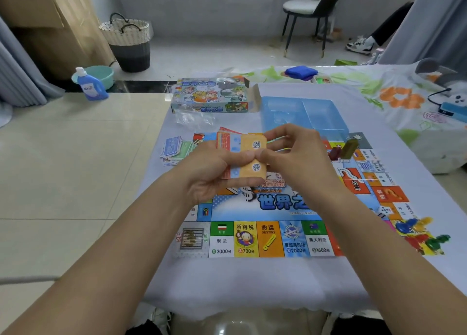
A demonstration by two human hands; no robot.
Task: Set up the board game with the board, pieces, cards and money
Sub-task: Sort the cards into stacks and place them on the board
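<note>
The game board (255,238) lies open on the white-covered table. Above its middle both hands hold a stack of cards (250,146), orange on top with red ones behind. My left hand (209,172) grips the stack from below and the left. My right hand (290,152) pinches the top orange card at its right edge. A pile of paper money (174,148) lies left of the board. Coloured player pieces (424,236) and a white die (384,212) sit at the board's right corner. Small red and olive building pieces (345,150) stand on the far right of the board.
The game box (212,95) lies open at the table's far side beside a blue plastic tray (303,114) and a clear plastic bag (192,118). A floral cloth with a blue towel (300,71) lies further back. Tiled floor, a basket and a detergent bottle are to the left.
</note>
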